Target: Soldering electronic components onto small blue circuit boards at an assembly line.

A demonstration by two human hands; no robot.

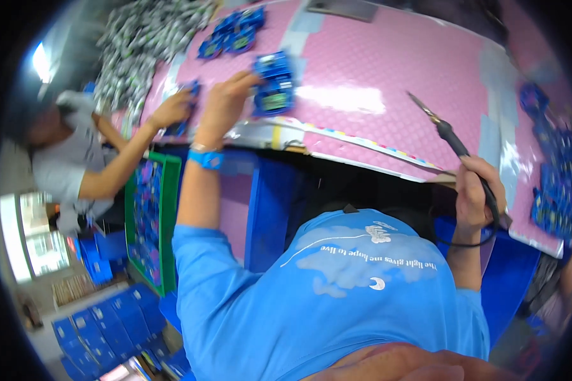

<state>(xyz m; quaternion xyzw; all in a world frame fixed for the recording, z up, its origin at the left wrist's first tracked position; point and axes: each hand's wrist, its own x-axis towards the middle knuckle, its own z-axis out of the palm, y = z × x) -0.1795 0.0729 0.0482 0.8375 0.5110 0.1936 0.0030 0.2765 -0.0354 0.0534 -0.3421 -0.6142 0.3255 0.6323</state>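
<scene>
My right hand (480,190) is closed round the handle of a soldering iron (451,136). The iron's metal tip points up and left above the pink table mat, touching nothing. At the left, my left hand (225,105) pinches the left edge of a blue plastic housing (274,86), which lies near the table's front edge. Small green and white parts show inside the housing; blur hides their detail. Behind it lies a group of similar blue housings (234,32).
A large heap of grey-and-white parts (149,44) covers the far left. Beside me, a co-worker's hand (171,108) handles another blue piece. More blue pieces (556,171) line the right side. A green-rimmed crate (168,222) of blue parts stands lower left. The iron's cable (493,213) loops below my right hand.
</scene>
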